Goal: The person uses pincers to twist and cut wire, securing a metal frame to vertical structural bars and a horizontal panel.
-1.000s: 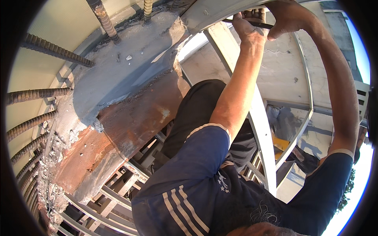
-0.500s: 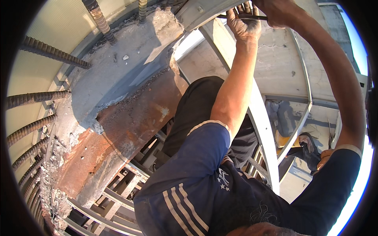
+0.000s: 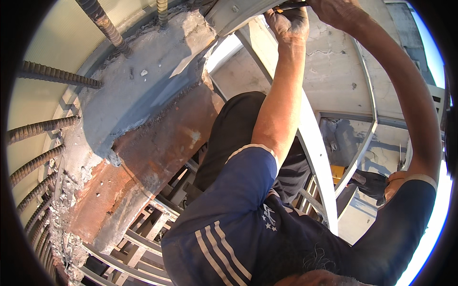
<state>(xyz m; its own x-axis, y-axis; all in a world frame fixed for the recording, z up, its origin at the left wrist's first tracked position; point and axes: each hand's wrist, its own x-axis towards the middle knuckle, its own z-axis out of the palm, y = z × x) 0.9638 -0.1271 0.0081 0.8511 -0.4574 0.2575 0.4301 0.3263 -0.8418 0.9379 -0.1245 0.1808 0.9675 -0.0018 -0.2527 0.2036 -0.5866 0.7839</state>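
Right hand (image 3: 336,11) cut off by top edge; right end of dark bar (image 3: 292,5) hidden

The bar (image 3: 293,5) is black, the navy shirt (image 3: 224,198) striped off-white

This is an outdoor construction site, as shown by ribbed steel bars (image 3: 59,74) jutting from a rough, broken concrete ledge (image 3: 138,88), a rust-brown band (image 3: 160,152) along it, bare metal framing (image 3: 316,143) and sunny blue sky (image 3: 433,57).

Rebar (image 3: 44,128) left of left hand (image 3: 289,26)
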